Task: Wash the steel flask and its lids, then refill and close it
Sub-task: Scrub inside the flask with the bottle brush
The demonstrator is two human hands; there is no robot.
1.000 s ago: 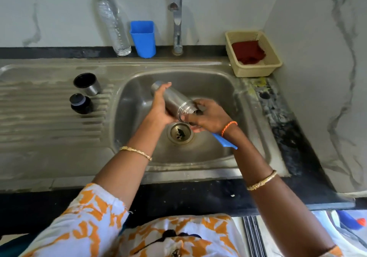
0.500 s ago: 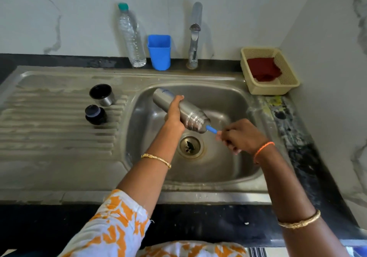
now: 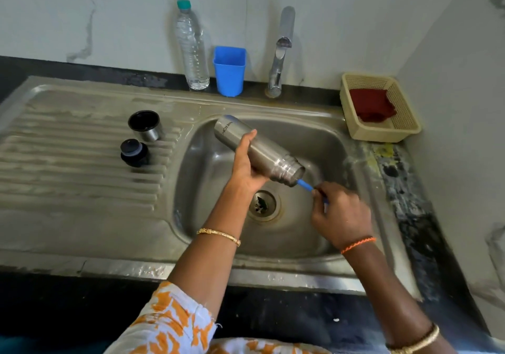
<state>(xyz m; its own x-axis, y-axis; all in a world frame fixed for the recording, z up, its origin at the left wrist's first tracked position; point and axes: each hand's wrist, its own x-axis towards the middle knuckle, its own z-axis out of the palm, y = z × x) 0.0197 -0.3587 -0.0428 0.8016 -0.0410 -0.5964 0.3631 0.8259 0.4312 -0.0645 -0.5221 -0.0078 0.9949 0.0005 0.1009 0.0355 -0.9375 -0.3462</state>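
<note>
Holding the steel flask tilted over the sink basin, mouth down toward the right, the left hand wraps its fingers round the flask's middle from below. The basin walls stand well apart from the flask on every side, and the drain lies open beneath. The right hand pinches a blue brush handle, which runs straight into the flask's mouth. Over on the ribbed drainboard, the steel cup lid and the black stopper sit just beside each other.
</note>
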